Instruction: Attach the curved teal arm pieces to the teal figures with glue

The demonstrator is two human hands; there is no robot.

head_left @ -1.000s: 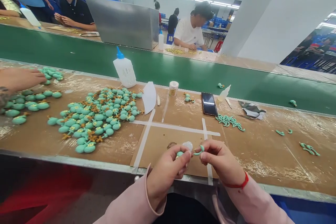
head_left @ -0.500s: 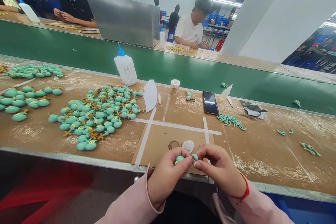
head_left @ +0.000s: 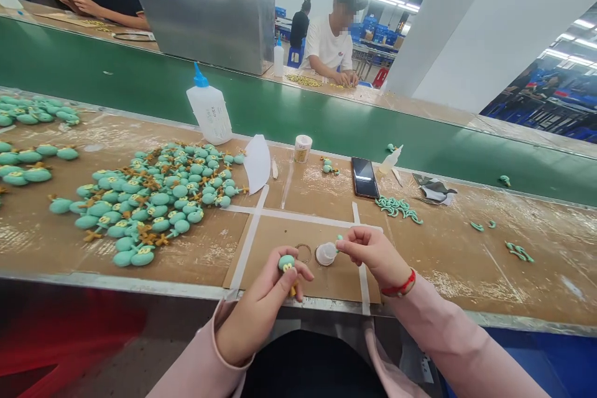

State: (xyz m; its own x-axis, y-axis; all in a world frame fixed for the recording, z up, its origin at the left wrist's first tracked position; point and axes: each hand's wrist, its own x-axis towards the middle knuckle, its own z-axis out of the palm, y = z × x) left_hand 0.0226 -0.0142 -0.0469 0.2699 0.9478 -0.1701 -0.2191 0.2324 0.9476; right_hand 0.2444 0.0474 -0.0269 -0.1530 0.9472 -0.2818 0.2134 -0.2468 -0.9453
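- I have one green figure [head_left: 286,263] in the left hand [head_left: 267,296], head up above the cardboard sheet [head_left: 273,233]; thumb and fingers close around it, the outer fingers loosely spread.
- My right hand [head_left: 375,255] pinches a small green piece [head_left: 339,241] between thumb and fingertips, right by the white tub [head_left: 325,254]; I can't tell whether they touch.
- Farther out, I see curved green pieces [head_left: 397,208] beside the phone [head_left: 365,178].
- To the left lies a heap of figures [head_left: 158,199], a blue-capped bottle [head_left: 209,113] standing behind.
- Across the green belt [head_left: 298,104] is a co-worker [head_left: 328,43].
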